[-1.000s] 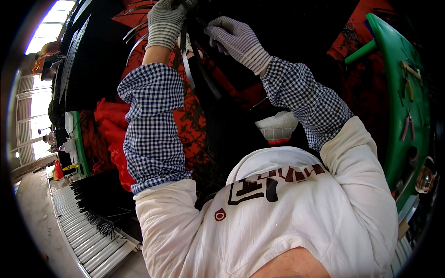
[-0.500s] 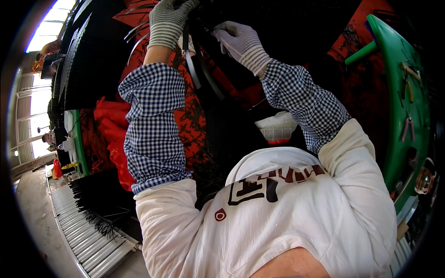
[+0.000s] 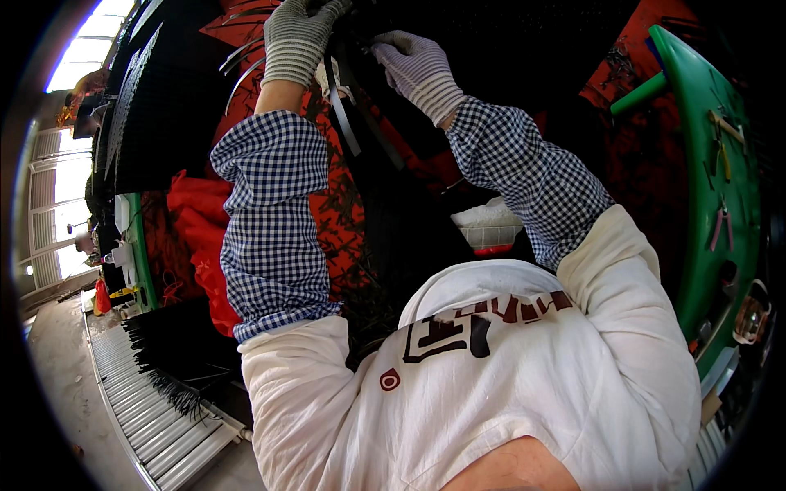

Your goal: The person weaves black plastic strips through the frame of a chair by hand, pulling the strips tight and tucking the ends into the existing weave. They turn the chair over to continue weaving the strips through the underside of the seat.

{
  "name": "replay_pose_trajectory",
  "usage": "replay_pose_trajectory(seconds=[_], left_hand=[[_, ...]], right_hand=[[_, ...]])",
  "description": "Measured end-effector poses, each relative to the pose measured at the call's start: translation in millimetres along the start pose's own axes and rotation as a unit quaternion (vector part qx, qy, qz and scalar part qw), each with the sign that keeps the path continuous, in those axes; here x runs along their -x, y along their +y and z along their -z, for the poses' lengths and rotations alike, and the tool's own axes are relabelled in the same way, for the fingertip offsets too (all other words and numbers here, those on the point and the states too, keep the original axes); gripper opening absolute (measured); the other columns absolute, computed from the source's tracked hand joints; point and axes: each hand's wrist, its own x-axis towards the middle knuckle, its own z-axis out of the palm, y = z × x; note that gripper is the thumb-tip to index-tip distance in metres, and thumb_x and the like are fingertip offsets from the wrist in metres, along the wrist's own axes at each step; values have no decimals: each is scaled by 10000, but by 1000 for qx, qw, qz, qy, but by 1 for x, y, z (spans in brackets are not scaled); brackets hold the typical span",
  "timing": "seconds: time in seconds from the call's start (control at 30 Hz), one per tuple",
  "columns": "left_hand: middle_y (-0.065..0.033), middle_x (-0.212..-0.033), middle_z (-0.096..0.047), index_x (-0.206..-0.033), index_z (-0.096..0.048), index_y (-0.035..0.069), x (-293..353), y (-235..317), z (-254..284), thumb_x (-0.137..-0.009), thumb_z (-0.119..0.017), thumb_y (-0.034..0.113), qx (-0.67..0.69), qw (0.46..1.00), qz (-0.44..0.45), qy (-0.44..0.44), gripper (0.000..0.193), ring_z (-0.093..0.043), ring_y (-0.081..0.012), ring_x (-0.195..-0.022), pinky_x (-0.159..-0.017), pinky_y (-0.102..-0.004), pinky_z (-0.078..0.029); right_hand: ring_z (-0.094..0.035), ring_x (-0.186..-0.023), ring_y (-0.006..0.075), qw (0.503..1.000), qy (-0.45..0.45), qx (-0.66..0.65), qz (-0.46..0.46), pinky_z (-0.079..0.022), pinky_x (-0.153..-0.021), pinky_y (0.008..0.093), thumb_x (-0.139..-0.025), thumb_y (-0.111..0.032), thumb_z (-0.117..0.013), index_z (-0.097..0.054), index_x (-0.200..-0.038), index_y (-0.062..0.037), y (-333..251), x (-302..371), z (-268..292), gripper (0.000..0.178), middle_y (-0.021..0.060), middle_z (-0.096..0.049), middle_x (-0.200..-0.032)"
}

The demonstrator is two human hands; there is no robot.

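My left hand (image 3: 298, 42), in a striped knitted glove, is at the top edge beside several flat dark strips (image 3: 241, 56). Its fingers curl inward and partly leave the picture, so what they grip is hidden. Just to its right, my right hand (image 3: 416, 72), also gloved, has thumb and forefinger drawn together at a dark spot; whatever sits between them blends into the black. Between the hands a long black strip (image 3: 342, 123) hangs down, its lower part catching the light. A large black perforated panel (image 3: 524, 41) spreads behind my right hand.
Red sheeting (image 3: 209, 221) littered with dark scraps lies below. At right, a green board (image 3: 716, 98) carries pliers (image 3: 720, 225) and other tools. A white padded thing (image 3: 490, 222) is near my waist. Black stacked pieces (image 3: 151, 106) and a roller conveyor (image 3: 155, 409) stand at left.
My right hand has shifted slightly left and up, closer to my left hand. The hanging strip has swung a little to the right. My left hand stays nearly in place.
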Motion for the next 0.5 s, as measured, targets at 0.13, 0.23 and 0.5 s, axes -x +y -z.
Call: replay_pose_trajectory(seconds=[0.13,0.23,0.5], left_hand=[[-71,-981,-759,-1140,-693,-3,1,8,-2,-945,-695,6,-11,1000,15,6,195,-686,-143,-856,-793,-289,-554],[-67,-971,-753,-1139,-690,-7,0,11,-7,-946,-696,13,-6,1000,24,8,194,-684,-143,-854,-796,-289,-551],[-27,-849,-640,-992,-633,-19,3,-8,-1,-952,-682,-6,10,995,-95,5,64,-620,-122,-780,-734,-290,-535]], right_hand=[[-669,-695,123,998,3,-60,-1,-588,-648,273,-1019,-223,-636,-727,-1190,-37,-3,0,-4,269,69,-726,-858],[-653,-675,111,997,15,-75,7,-580,-627,267,-1020,-202,-634,-722,-1198,-35,-9,1,-5,260,64,-717,-847],[-679,-766,119,996,51,-69,33,-596,-717,265,-1029,-201,-633,-718,-1192,-30,-15,1,-9,251,79,-735,-923]])
